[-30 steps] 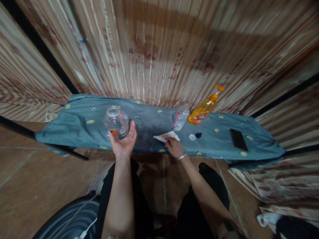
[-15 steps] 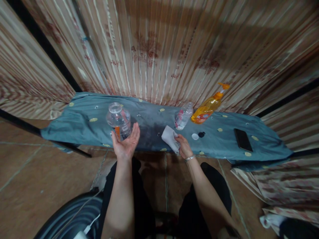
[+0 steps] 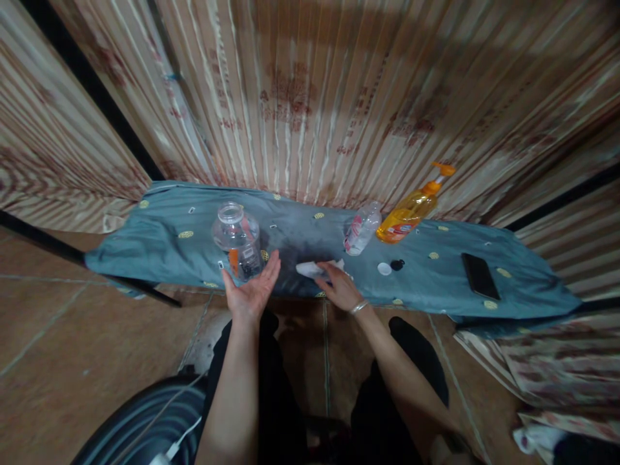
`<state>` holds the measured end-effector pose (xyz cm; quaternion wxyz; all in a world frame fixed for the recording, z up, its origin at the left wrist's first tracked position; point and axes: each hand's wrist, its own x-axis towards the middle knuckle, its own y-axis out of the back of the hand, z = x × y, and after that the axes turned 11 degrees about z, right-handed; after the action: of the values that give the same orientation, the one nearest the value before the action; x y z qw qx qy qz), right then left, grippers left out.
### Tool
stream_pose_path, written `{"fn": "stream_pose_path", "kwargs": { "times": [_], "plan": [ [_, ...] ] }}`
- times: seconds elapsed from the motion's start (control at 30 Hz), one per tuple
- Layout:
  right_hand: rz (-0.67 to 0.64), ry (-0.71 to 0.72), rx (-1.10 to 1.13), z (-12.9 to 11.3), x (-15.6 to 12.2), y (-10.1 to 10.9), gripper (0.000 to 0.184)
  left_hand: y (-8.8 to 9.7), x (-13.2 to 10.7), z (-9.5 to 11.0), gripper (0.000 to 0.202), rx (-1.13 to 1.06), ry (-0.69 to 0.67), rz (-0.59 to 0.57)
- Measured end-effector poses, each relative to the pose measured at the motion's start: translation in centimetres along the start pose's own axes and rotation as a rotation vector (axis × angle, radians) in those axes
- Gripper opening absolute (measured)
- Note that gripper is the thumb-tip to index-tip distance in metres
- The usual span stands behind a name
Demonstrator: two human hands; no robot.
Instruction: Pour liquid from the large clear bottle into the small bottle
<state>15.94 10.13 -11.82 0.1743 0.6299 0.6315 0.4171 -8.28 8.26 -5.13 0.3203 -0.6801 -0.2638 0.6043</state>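
My left hand (image 3: 252, 289) is palm up with its fingers spread, just in front of a clear wide-mouthed plastic jar (image 3: 236, 234) that stands without a lid. My right hand (image 3: 340, 288) grips a folded white cloth (image 3: 309, 270) over the damp, dark middle of the teal cloth cover (image 3: 290, 223). Behind the right hand a clear plastic bottle (image 3: 363, 227) with a pink and white label leans a little. Beside that bottle is a pump bottle (image 3: 409, 212) of yellow-orange liquid with an orange pump.
A white cap (image 3: 384, 268) and a small black cap (image 3: 398, 265) lie near the front edge. Further right lies a black phone (image 3: 479, 276). A pleated curtain (image 3: 290, 97) hangs behind, with black frame bars at both sides. A coiled black hose (image 3: 145, 420) is on the floor at lower left.
My right hand has moved left and turned over, so the white cloth now lies flatter beneath its fingers. My left hand stays open beside the jar. The view has shifted slightly.
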Motion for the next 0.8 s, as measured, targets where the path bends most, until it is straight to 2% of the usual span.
{"fn": "stream_pose_path", "kwargs": {
  "times": [0.07,0.17,0.3,0.4,0.47,0.57,0.67,0.73,0.8],
  "plan": [
    [-0.07,0.064,-0.098,-0.5,-0.9,-1.6,0.051,-0.3,0.4,0.2,0.11,-0.033,0.01,-0.005],
    [-0.023,0.061,-0.199,-0.7,-2.0,-3.3,0.048,-0.9,1.0,0.1,0.11,-0.074,-0.016,-0.003],
    [-0.005,0.117,-0.164,-0.5,-3.2,-3.3,0.046,-1.2,1.7,-0.2,0.103,-0.095,-0.068,0.003],
    [-0.027,0.129,-0.067,-0.4,-3.7,-1.9,0.038,-1.3,2.2,-0.1,0.091,-0.084,-0.104,-0.016],
    [0.005,0.056,0.004,-0.4,-3.4,-0.1,0.033,-1.2,2.5,0.0,0.088,-0.084,-0.113,-0.02],
    [0.193,-0.115,0.034,-0.4,-1.6,3.3,0.029,-1.3,2.5,0.2,0.082,-0.076,-0.129,-0.015],
    [0.444,-0.178,-0.07,-0.8,1.0,6.3,0.032,-1.5,2.3,0.2,0.072,-0.068,-0.163,0.003],
    [0.523,-0.145,-0.142,-1.4,2.3,6.8,0.034,-1.7,2.2,0.0,0.069,-0.061,-0.168,0.026],
    [0.479,-0.088,-0.18,-2.1,2.8,5.7,0.035,-1.8,2.0,-0.2,0.068,-0.05,-0.163,0.04]
  ]
}}
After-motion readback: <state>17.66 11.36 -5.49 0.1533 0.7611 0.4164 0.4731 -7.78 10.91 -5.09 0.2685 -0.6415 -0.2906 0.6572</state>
